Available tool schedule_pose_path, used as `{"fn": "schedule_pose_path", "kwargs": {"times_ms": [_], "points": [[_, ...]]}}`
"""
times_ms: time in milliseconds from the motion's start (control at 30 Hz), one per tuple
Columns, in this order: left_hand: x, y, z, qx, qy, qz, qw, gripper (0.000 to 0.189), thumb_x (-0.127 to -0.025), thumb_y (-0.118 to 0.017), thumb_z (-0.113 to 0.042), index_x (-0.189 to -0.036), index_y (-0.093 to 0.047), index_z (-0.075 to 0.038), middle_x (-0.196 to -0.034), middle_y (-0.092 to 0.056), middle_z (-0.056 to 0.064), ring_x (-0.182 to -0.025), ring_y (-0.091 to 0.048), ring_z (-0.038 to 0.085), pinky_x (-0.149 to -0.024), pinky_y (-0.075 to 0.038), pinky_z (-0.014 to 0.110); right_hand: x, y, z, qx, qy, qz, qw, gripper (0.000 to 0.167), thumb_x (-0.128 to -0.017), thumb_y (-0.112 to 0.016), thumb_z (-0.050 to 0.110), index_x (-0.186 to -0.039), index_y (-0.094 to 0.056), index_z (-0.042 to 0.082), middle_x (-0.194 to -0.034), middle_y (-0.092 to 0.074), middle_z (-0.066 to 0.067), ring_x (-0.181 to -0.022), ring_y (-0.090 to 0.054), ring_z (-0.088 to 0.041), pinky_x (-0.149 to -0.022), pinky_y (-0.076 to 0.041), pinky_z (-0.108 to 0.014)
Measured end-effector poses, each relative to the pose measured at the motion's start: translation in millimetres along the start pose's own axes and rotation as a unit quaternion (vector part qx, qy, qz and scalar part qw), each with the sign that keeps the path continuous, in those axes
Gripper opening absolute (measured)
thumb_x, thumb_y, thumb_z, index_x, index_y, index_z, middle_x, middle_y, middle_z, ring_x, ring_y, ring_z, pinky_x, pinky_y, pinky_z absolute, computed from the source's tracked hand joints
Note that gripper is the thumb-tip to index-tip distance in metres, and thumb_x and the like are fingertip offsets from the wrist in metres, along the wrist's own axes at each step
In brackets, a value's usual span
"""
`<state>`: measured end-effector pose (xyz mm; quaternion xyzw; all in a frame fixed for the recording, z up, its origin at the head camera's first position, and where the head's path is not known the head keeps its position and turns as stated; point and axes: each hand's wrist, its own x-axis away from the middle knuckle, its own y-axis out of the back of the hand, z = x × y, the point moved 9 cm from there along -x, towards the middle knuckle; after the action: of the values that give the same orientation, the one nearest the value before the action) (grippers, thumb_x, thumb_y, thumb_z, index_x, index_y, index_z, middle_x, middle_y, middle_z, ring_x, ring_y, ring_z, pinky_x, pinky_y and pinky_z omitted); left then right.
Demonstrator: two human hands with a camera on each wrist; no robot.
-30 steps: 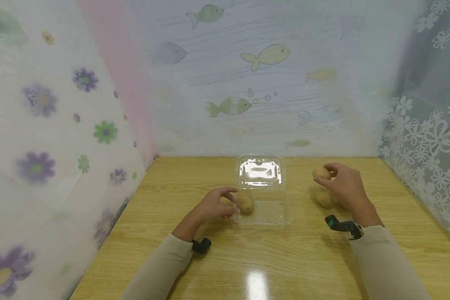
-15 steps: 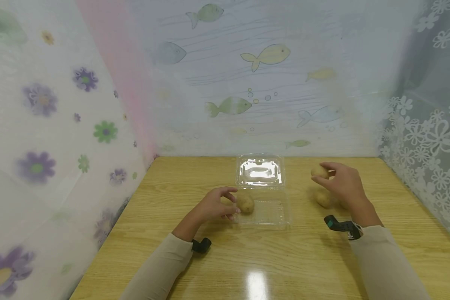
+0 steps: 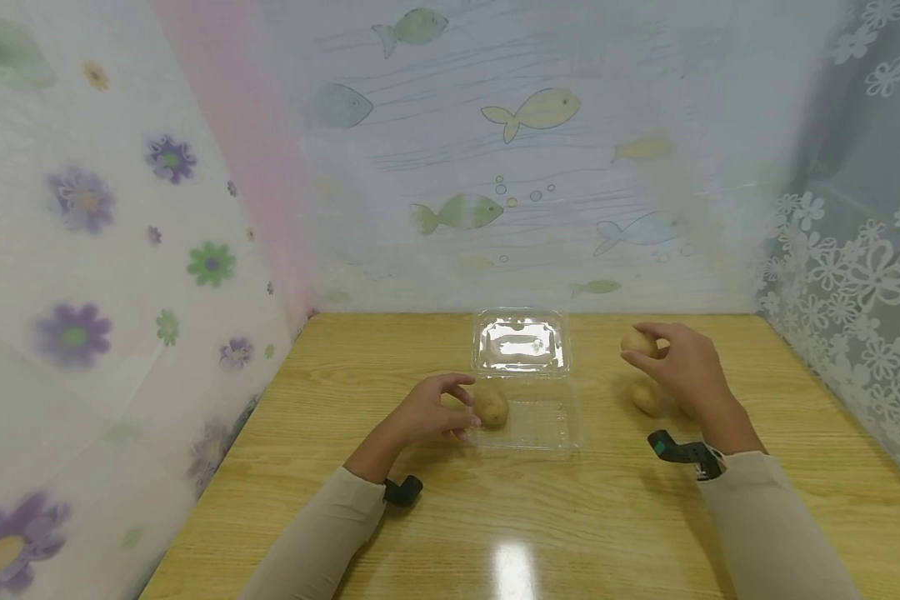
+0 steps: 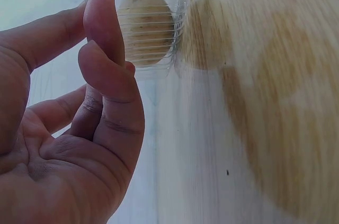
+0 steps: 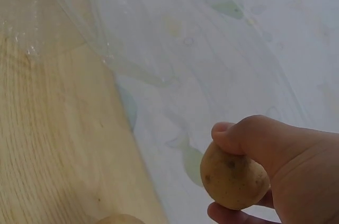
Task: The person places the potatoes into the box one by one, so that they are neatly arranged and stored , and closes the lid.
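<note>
Pale wood-grain worktop (image 3: 547, 517), a patch of glare near its front edge; back wall (image 3: 435, 283) printed with fish and bubbles; left wall (image 3: 135, 350) with purple and green flowers, right wall (image 3: 832, 275) with white ones; clear plastic container (image 3: 537, 425) mid-worktop, its shiny lid (image 3: 521, 343) folded open behind; one speckled tan potato (image 3: 492, 407) sits in the base's left part; a loose potato (image 3: 645, 397) rests to the right, another partly hidden beneath my right wrist; the held potato (image 5: 233, 181), smooth, yellowish-brown, dark-spotted, is well right of the container; my right hand (image 3: 686, 362) pinches it between thumb and fingers; my left hand (image 3: 425, 410) lies relaxed, fingers loosely bent at the container's left edge; whether they touch it, I cannot tell.
</note>
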<state>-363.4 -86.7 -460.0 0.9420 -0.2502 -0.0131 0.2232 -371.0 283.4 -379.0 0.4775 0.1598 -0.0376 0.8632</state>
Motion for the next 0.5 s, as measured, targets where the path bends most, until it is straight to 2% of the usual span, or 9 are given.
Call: {"fn": "schedule_pose_path", "kwargs": {"times_ms": [200, 500], "points": [[-0.6, -0.2, 1.4, 0.003, 0.003, -0.001, 1.0000, 0.073, -0.088, -0.085, -0.022, -0.152, -0.051, -0.015, -0.124, -0.064, 0.009, -0.071, -0.076, 0.023, -0.064, -0.060, 0.037, -0.7, 0.1, 1.9, -0.003, 0.008, -0.003, 1.0000, 0.059, -0.098, -0.072, 0.043, -0.145, -0.060, 0.010, -0.138, -0.058, -0.029, -0.101, -0.073, -0.042, -0.076, -0.059, -0.057], [-0.3, -0.6, 1.3, 0.002, 0.004, -0.001, 1.0000, 0.073, -0.088, -0.086, -0.021, -0.152, -0.051, -0.014, -0.124, -0.064, 0.009, -0.071, -0.076, 0.024, -0.063, -0.059, 0.036, -1.0, -1.6, -0.6, -0.017, -0.016, 0.004, 0.9997, 0.064, -0.097, -0.072, 0.048, -0.145, -0.059, 0.008, -0.135, -0.062, -0.029, -0.101, -0.073, -0.040, -0.065, -0.060, -0.041]]}}
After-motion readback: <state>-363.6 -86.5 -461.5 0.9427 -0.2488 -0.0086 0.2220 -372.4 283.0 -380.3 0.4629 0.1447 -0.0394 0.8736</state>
